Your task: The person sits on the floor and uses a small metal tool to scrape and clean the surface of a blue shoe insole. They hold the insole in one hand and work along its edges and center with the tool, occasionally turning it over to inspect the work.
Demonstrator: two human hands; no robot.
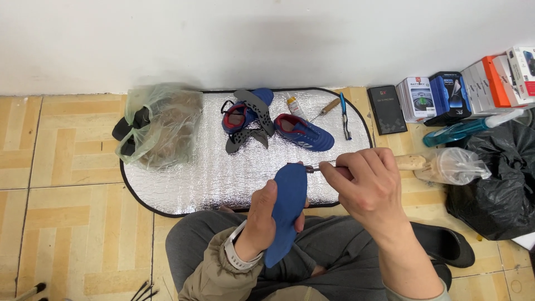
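Note:
My left hand (263, 218) grips a blue insole (287, 207) upright above my lap. My right hand (365, 187) holds a thin metal tool (313, 168) whose tip touches the insole's top end. Beyond them, on a silver foil mat (223, 167), lie two blue shoes with red lining (304, 132) (241, 114) and two dark perforated insoles (253, 120).
A greenish plastic bag (159, 125) with dark things sits on the mat's left end. A small bottle (294, 106), a wooden-handled awl (327, 107) and a blue tool (344, 116) lie near the wall. Boxes (446, 97), a teal spray bottle (462, 129) and a black bag (496, 178) stand right.

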